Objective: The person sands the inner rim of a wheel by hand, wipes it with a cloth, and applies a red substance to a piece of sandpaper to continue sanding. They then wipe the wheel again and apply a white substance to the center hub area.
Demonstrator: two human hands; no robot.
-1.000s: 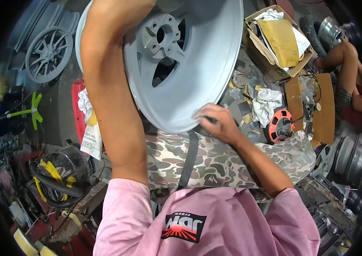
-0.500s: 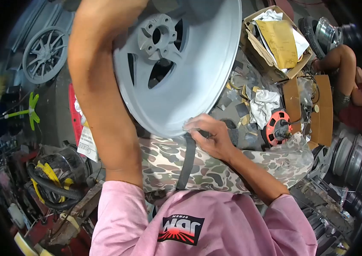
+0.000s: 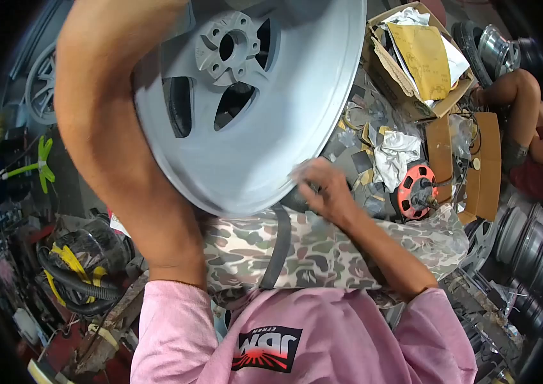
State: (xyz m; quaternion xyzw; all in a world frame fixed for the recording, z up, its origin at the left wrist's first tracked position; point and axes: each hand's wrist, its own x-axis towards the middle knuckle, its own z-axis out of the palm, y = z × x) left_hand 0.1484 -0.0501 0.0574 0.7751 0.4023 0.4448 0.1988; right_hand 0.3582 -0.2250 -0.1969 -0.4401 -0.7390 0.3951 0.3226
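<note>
While the right hand [image 3: 326, 189] bends its blurred fingers at the lower rim of a large, matte-grey metal wheel [image 3: 239, 173], whether it grips anything cannot be told. Tilted, the wheel lies just beyond camouflage-patterned fabric [image 3: 322, 253] with a dark strap [image 3: 276, 246]. Bare and bent, the left arm [image 3: 118, 147] passes beside it, the left hand out of view.
</note>
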